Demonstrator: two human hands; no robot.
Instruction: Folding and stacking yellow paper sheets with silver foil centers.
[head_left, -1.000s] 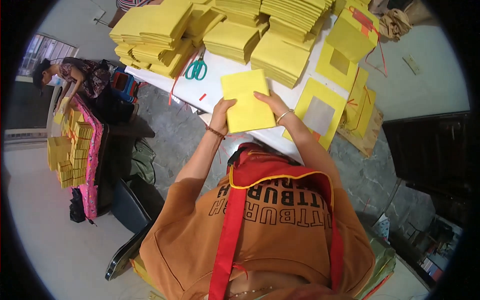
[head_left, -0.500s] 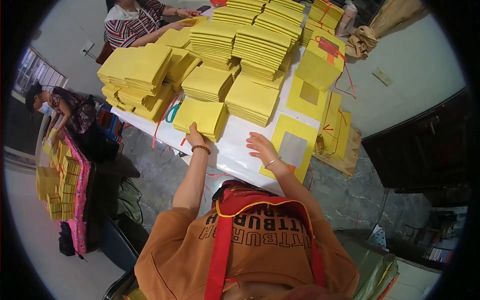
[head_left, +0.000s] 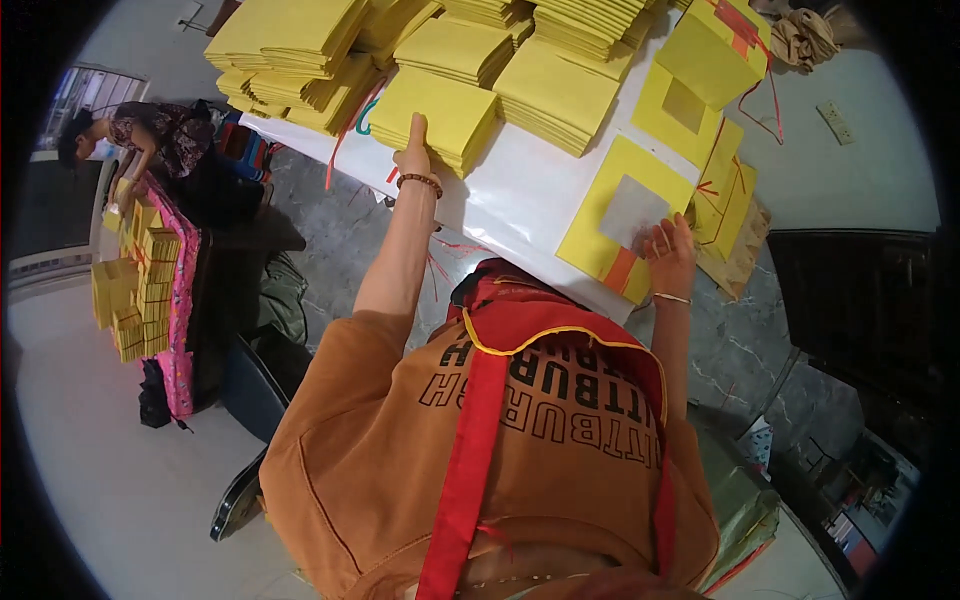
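Note:
At the near edge of the white-covered table [head_left: 480,215], my left hand [head_left: 415,160] grips the near corner of a stack of yellow folded paper [head_left: 432,108]. Its thumb lies on top, and the other fingers are hidden at the stack's side. My right hand [head_left: 671,250] is at the right edge of a flat yellow sheet [head_left: 600,185], beside its grey square and orange strip. The fingers there are loosely bent and a little apart, with nothing seen between them. Whether they touch the sheet I cannot tell.
More yellow stacks [head_left: 555,95] crowd the far side. Behind my left hand lie teal scissors [head_left: 366,118], partly hidden. A yellow box [head_left: 715,55] with red string stands far right; tied yellow bundles [head_left: 722,195] sit beyond the table edge. Another person [head_left: 165,150] bends over a pink-covered table [head_left: 184,300].
My right hand has moved right, from above the white table cover to the yellow sheet's right edge. My left hand stays at the same stack. The view has shifted, with the far person out of sight.

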